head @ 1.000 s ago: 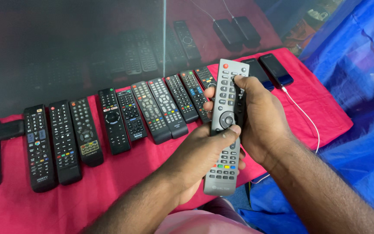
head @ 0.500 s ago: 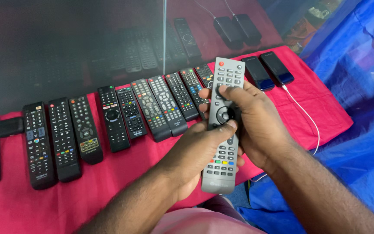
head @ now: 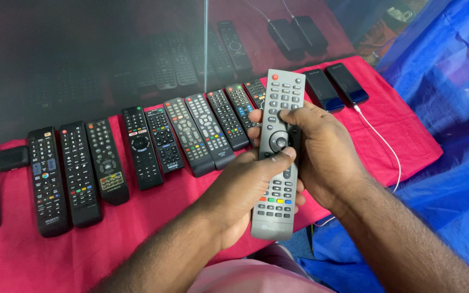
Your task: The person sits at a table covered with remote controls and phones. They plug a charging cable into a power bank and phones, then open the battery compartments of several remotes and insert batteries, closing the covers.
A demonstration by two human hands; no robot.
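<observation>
Closest to me, my left hand is wrapped around the lower half of a long, slim grey plastic remote, thumb pressing near its round centre pad. My right hand grips the same remote from the other side — fingers curled behind it, thumb resting on the small rubbery buttons near the top. The remote is held upright in the air above the table's front edge.

Beneath it lies a red cloth, soft and slightly wrinkled. On the cloth, a row of black remotes lies side by side, flat and rectangular. Two glossy dark phones sit at the right end, a thin white cable trailing beside them. Blue plastic sheeting hangs to the right.
</observation>
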